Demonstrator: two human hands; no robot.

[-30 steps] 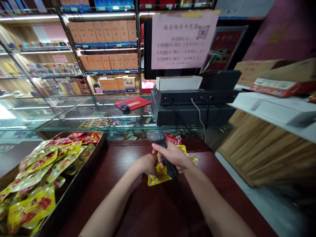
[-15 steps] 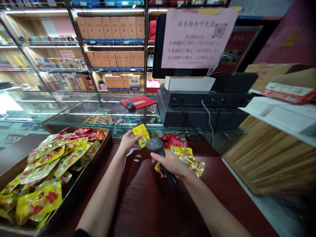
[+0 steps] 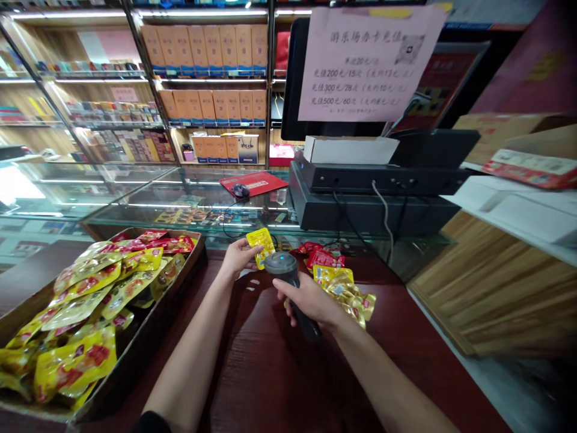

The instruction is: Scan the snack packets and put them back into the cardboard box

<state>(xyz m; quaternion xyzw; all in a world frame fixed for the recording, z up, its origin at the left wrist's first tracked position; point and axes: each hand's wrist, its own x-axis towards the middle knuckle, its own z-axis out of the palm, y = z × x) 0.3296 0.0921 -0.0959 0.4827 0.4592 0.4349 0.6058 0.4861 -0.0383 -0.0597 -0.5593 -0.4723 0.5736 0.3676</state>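
Note:
My left hand (image 3: 236,257) pinches a small yellow snack sachet (image 3: 261,247) by its edge, just beyond the scanner's head. My right hand (image 3: 307,300) wraps around the grip of a black handheld barcode scanner (image 3: 282,264), whose grey head shows a small blue light. Its lower end is partly hidden by my fingers. To the right of that hand lies a loose heap of yellow and red snack packets (image 3: 340,284) on the dark red wooden counter (image 3: 279,373). Neither hand touches the heap.
On my left, a cardboard tray (image 3: 155,337) holds several yellow-and-red snack packets. Ahead stand a glass display case, a computer mouse on a red mat, a stacked black till unit, a pink notice and shelves of boxed goods. Cardboard boxes sit on a white shelf at right.
My left hand has moved up and forward from beside the right hand, lifting the yellow sachet away from the scanner. Over the last half second the hands have barely moved.

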